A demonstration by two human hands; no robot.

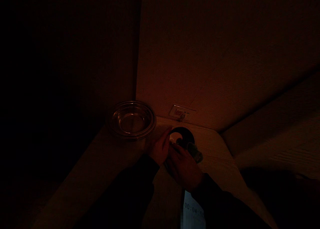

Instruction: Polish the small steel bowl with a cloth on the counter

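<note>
The scene is very dark. My left hand [160, 148] rests against the left side of a round black object [186, 135] with a pale inner area, its kind not clear. My right hand [183, 165] reaches over the near side of the same object, fingers pointing up and left and meeting my left hand. Whether the fingers grip anything small is hidden by the gloom. Just right of the black object lies a small, dull, see-through item [195, 153], perhaps a jar or cup.
A shiny wide-rimmed metal bowl [132, 135] stands at the table's back left corner. A socket plate [180, 112] with something plugged in is on the wall. A lit screen [193, 212] showing timer digits lies below my right wrist on the wooden table [215, 179].
</note>
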